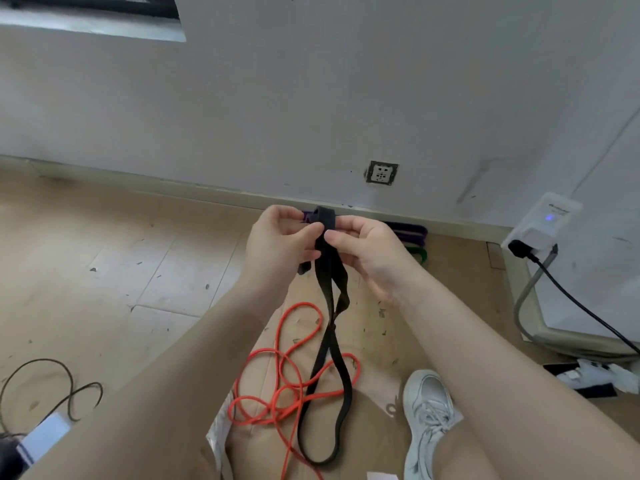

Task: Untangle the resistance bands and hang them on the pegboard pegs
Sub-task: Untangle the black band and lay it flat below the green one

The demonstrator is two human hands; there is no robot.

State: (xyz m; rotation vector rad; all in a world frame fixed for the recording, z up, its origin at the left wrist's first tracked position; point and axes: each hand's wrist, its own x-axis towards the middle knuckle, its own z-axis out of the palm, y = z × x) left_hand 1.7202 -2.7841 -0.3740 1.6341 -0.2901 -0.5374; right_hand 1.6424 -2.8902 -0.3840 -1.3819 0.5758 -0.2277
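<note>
Both hands hold up a flat black resistance band (341, 382) in front of me. My left hand (277, 245) pinches its folded top from the left, and my right hand (367, 252) pinches it from the right. The band hangs down in twisted loops to the floor. An orange tube band (277, 393) lies coiled on the floor under it, partly threaded through the black loop. A purple band (410, 232) and a green band (417, 254) lie by the skirting board, mostly hidden behind my right hand. No pegboard shows in view.
A wall socket (382, 172) sits low on the white wall. A white plug adapter (540, 225) with black and grey cables stands at right. My white shoe (427, 420) rests on the floor. A thin dark cord (69, 386) curls at lower left.
</note>
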